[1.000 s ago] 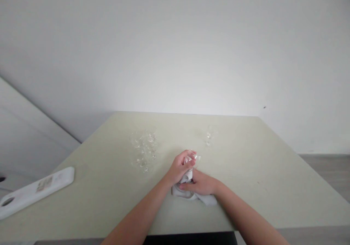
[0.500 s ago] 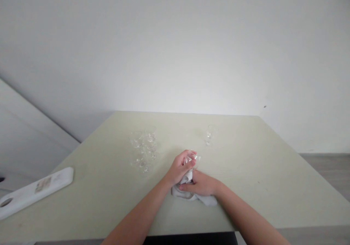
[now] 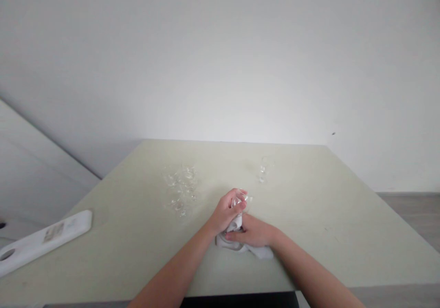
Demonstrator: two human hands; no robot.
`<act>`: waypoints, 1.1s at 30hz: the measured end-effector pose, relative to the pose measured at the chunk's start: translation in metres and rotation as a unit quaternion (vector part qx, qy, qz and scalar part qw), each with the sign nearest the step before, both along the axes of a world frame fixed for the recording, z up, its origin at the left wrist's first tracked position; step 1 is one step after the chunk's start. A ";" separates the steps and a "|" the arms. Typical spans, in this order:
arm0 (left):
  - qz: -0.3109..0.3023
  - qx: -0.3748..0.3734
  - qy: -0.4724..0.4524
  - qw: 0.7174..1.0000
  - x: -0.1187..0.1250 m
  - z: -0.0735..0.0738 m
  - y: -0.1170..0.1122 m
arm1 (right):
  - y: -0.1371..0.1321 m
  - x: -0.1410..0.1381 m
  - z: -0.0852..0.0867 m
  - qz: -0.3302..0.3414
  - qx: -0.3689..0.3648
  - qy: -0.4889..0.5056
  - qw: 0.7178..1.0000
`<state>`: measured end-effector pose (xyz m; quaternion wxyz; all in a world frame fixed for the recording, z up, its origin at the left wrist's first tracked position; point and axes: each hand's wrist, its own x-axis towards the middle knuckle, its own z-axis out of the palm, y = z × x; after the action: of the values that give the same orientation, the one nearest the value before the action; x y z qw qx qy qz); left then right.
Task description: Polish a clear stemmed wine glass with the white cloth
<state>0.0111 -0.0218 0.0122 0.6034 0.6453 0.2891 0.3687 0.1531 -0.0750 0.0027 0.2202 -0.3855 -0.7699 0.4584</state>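
Note:
Near the middle of the table, my left hand (image 3: pixel 227 211) is closed around the bowl of a clear stemmed glass (image 3: pixel 238 200), which leans to the upper right. Just below it, my right hand (image 3: pixel 255 231) grips a white cloth (image 3: pixel 263 252) wrapped about the lower part of the glass. Stem and foot are hidden by the cloth and fingers. Part of the cloth lies bunched on the tabletop under both hands.
Several clear stemmed glasses (image 3: pixel 180 189) stand grouped to the left on the pale table (image 3: pixel 299 184). Another stemmed glass (image 3: pixel 265 168) stands alone farther back right. A long white object with a hole (image 3: pixel 68 228) lies at the left edge. A black object (image 3: pixel 240 300) sits at the front edge.

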 end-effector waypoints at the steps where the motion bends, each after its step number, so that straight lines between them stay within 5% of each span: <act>1: 0.000 0.000 -0.001 1.000 0.000 0.000 0.000 | 0.000 0.000 0.000 0.000 0.001 0.001 1.000; 33: -0.048 -0.005 0.006 0.999 0.000 0.004 -0.008 | -0.003 0.001 0.001 0.005 0.020 -0.030 0.999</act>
<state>0.0108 -0.0300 0.0159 0.6220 0.6576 0.2636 0.3335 0.1540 -0.0777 0.0040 0.2024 -0.3904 -0.7870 0.4327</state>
